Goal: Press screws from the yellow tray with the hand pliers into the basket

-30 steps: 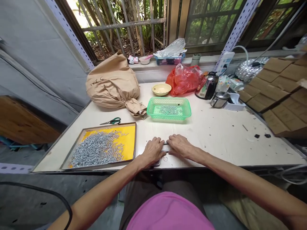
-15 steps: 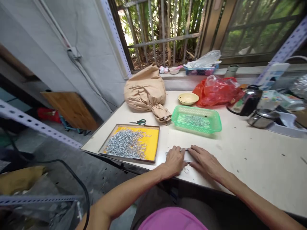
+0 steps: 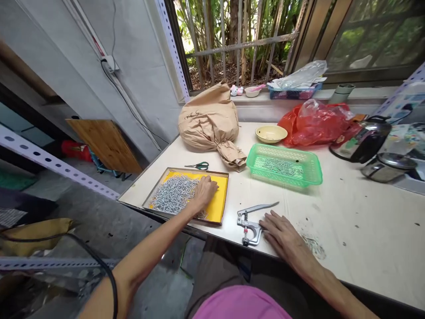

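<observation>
My left hand (image 3: pixel 206 193) is over the right part of a shallow tray (image 3: pixel 224 199) with a yellow bottom. Its fingers are bent down and close together at the edge of a heap of small silvery metal pieces (image 3: pixel 173 193), perhaps screws or pins. Anything between the fingertips is hidden. My right hand (image 3: pixel 283 232) lies flat on the table, open, its fingertips beside a pair of silver snap-fastener pliers (image 3: pixel 255 228). The pliers lie with a handle pointing right and a spring and a small red part showing. Whether the fingertips touch the pliers' frame is unclear.
Behind the tray lie green-handled scissors (image 3: pixel 202 165). A green basket (image 3: pixel 317 175) holds more small metal pieces. Farther back are a brown paper bundle (image 3: pixel 209 119), a cream bowl (image 3: pixel 271 134), a red plastic bag (image 3: pixel 314 126), a kettle (image 3: pixel 363 139) and a metal pot (image 3: pixel 387 167).
My left hand has moved left from the pliers to the metal pieces in the tray. My right hand has shifted slightly and flattened, leaving the pliers uncovered. The view has shifted somewhat.
</observation>
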The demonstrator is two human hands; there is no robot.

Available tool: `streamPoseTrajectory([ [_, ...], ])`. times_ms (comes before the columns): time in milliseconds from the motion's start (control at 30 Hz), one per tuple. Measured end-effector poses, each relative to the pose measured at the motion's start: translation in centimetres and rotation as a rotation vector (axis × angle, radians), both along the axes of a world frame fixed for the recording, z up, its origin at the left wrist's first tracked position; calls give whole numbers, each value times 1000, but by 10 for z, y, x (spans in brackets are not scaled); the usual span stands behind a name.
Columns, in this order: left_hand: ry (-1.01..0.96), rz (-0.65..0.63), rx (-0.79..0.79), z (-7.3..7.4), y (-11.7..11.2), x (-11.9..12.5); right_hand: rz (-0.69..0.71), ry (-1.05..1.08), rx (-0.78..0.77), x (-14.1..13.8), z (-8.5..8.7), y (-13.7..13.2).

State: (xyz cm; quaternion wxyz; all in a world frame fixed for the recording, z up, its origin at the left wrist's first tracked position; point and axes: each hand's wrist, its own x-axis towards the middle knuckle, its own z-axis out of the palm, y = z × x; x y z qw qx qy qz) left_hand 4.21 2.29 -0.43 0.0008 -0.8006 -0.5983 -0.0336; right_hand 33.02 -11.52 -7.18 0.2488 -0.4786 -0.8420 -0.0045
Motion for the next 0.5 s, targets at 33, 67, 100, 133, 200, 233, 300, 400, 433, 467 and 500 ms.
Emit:
streamPoseTrajectory([
  [33,18,-23,-9,-3,1,0,4,1,-16,-3,7,-1],
  [67,39,-43,-15,-6,3,0,12,-1,-46,-6,14,-2],
  [100,57,-54,-19,-8,4,1,24,-8,-88,-9,21,-2],
  [133,70,-55,-25,-11,7,2,40,-23,-134,-12,28,-1],
  [200,74,-36,-42,-14,13,4,94,-63,-229,-20,37,2],
  [233,69,-24,-49,-16,16,5,122,-88,-280,-26,41,4],
  [300,60,-13,-53,-16,20,4,142,-140,-391,-40,49,8],
  [400,44,-35,-25,-15,22,0,9,-191,-538,-65,61,9],
  [433,29,-40,-21,-14,22,-2,-52,-190,-560,-73,63,9],
  [467,9,-41,-4,-14,22,-4,-89,-175,-558,-80,64,9],
  [500,-17,-47,19,-15,22,-7,-113,-158,-544,-86,63,10],
])
